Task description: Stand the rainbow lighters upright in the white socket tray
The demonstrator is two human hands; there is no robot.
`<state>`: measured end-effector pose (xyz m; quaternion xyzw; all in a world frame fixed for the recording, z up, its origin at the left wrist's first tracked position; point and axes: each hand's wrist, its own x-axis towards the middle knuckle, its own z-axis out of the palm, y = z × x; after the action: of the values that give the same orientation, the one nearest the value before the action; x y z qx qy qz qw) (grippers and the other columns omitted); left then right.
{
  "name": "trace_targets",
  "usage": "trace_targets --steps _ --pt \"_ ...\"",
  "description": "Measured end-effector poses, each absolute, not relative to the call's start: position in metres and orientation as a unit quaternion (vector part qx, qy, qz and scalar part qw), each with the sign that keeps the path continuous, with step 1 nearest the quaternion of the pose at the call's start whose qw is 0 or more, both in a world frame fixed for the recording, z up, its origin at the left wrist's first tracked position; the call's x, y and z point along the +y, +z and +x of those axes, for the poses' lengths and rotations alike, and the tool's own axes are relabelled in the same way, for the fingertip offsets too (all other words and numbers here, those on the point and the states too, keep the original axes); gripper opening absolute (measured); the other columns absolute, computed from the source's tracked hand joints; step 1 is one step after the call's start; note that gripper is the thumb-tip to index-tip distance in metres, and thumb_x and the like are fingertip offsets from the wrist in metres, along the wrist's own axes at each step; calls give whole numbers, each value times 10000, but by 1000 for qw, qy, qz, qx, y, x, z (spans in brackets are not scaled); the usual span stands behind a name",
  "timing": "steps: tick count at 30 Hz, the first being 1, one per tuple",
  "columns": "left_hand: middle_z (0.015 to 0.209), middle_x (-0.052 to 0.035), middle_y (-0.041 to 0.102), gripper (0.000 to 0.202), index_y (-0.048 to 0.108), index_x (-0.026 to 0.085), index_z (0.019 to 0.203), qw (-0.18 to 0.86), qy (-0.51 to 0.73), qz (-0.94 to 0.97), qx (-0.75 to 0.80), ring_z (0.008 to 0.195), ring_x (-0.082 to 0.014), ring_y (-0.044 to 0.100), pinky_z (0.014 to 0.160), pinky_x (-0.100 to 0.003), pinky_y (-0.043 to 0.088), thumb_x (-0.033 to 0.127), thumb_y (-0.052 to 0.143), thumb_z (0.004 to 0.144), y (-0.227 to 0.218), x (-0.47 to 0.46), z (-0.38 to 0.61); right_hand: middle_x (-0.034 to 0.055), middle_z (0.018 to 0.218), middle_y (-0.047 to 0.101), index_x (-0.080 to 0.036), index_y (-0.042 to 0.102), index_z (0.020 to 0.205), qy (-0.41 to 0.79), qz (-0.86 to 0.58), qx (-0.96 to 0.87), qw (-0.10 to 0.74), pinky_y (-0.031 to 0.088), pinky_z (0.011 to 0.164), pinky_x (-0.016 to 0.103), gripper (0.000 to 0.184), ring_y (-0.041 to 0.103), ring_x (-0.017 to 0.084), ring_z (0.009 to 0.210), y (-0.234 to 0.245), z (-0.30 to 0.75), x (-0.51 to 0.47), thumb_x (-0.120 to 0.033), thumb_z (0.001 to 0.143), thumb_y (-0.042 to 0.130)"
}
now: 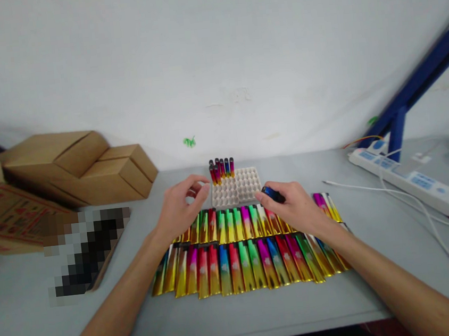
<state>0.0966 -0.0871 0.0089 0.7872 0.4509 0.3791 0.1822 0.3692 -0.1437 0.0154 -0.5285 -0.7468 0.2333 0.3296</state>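
Along the grey table, two rows of shiny lighters, a front row and a back row, lie side by side, dark ends away from the person, probably so each can be taken singly. Beyond them, a white gridded tray bears several upright lighters at its back left; the cells presumably keep them standing. Right hand: thumb and fingers pinch a dark blue lighter near the tray's right edge. Left hand: fingers curved, thumb apart, apparently nothing between; beside the tray's left edge, perhaps to steady it.
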Motion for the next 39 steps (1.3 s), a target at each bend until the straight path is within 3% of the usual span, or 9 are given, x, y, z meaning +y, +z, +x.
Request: trace_targets --steps 5,10,14,18,23,27,31,35,39 --pt "743 2 666 298 698 185 1048 182 376 786 455 660 -141 640 676 -258 533 443 569 974 8 -87 96 -47 581 348 -220 434 664 227 -526 -753 324 257 561 293 315 333 113 561 14 370 -144 -345 943 508" --pt "739 4 657 299 696 180 1052 181 375 780 467 656 -141 632 691 -268 530 439 571 970 7 -85 94 -50 568 392 -219 463 681 229 -522 -754 327 278 561 296 408 347 112 545 15 370 -143 -468 1002 497" --pt "747 -2 657 299 693 176 1017 181 382 767 482 659 -144 627 686 -272 521 444 570 966 6 -83 93 -28 646 542 -211 615 940 261 -519 -746 327 358 573 296 371 471 133 570 11 374 -141 -564 1004 519" --pt "732 -2 654 300 687 172 987 180 387 758 493 643 -144 615 665 -272 503 444 563 966 3 -81 91 48 877 684 -204 631 1202 332 -462 -736 366 495 733 327 391 627 182 785 8 379 -132 -473 1074 378" --pt "713 0 657 275 682 173 955 174 387 759 495 636 -146 608 654 -273 483 415 552 968 2 -81 92 82 1009 774 -207 727 1108 399 -428 -709 393 546 910 378 303 708 216 969 19 374 -115 -397 1034 502" --pt "742 -9 695 241 685 184 933 167 372 764 501 679 -161 638 685 -283 499 376 543 965 -2 -80 95 81 1111 793 -227 758 1081 400 -448 -689 407 548 922 392 244 716 238 1059 28 361 -97 -398 973 622" --pt "831 -31 719 169 700 182 920 131 340 798 480 731 -175 659 742 -311 534 288 569 933 -10 -77 96 81 1007 810 -207 717 1114 406 -448 -675 423 562 817 364 311 741 228 936 24 346 -74 -424 891 728" --pt "1018 -82 739 191 735 173 999 101 297 838 446 943 -228 698 950 -395 545 236 564 941 -20 -78 98 42 836 773 -182 677 1060 332 -457 -712 418 537 630 314 342 710 182 668 15 333 -55 -444 856 759" --pt "1116 -102 738 244 747 164 1079 95 259 854 442 1058 -262 690 1023 -441 533 236 539 973 -25 -79 100 61 956 772 -182 669 1009 267 -468 -734 413 560 646 306 289 732 170 657 3 325 -45 -390 846 784"
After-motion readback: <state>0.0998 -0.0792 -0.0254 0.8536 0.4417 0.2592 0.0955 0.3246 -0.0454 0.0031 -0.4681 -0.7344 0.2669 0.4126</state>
